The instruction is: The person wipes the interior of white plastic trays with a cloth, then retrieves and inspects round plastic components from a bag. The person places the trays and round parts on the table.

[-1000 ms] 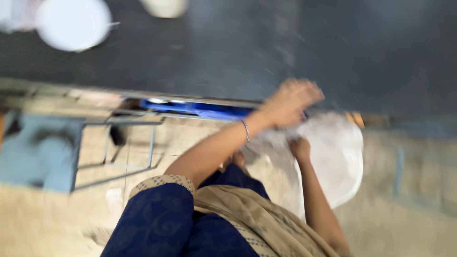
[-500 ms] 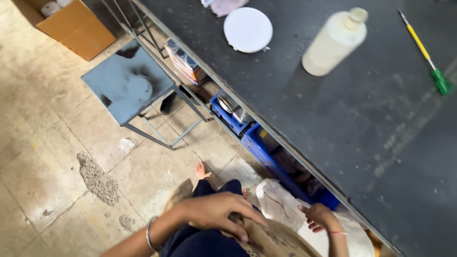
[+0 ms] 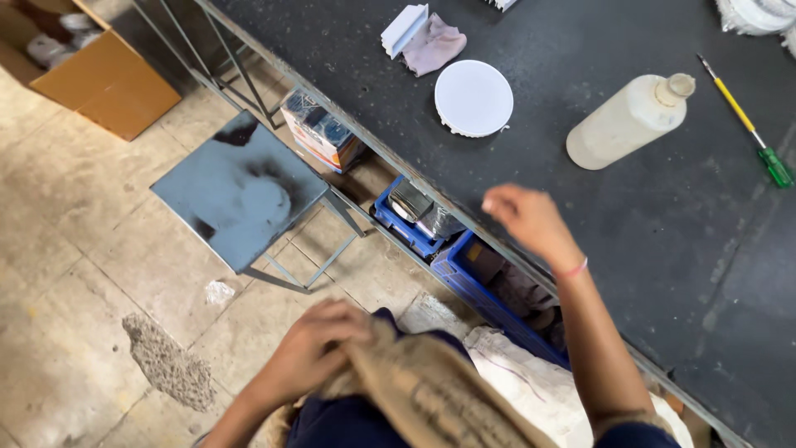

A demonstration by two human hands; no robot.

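Left hand (image 3: 319, 344) is low and near, fingers curled down on a tan cloth (image 3: 423, 390) draped over the lap, gripping a fold of it. Right hand (image 3: 526, 220) is raised over the near edge of the dark worktable (image 3: 580, 207), loosely curled, holding nothing I can make out (motion blur, so finger spread is hard to judge). Thin pink band on that wrist.

On the table, far of the right hand: white round disc (image 3: 473, 98), just left of a pale plastic bottle (image 3: 630, 123) lying on its side. Right of the bottle, a screwdriver (image 3: 746, 124) with yellow shaft and green handle. Far left on the table, a white block (image 3: 404, 29) touching a greyish rag (image 3: 437, 43).

Under the table: two blue crates (image 3: 464, 261) with parts inside, and a printed carton (image 3: 319, 133) further left. White sack (image 3: 531, 382) on the floor beside the right arm.

Left on the floor: blue metal stool (image 3: 240, 191), seat worn; cardboard box (image 3: 99, 75) far left.
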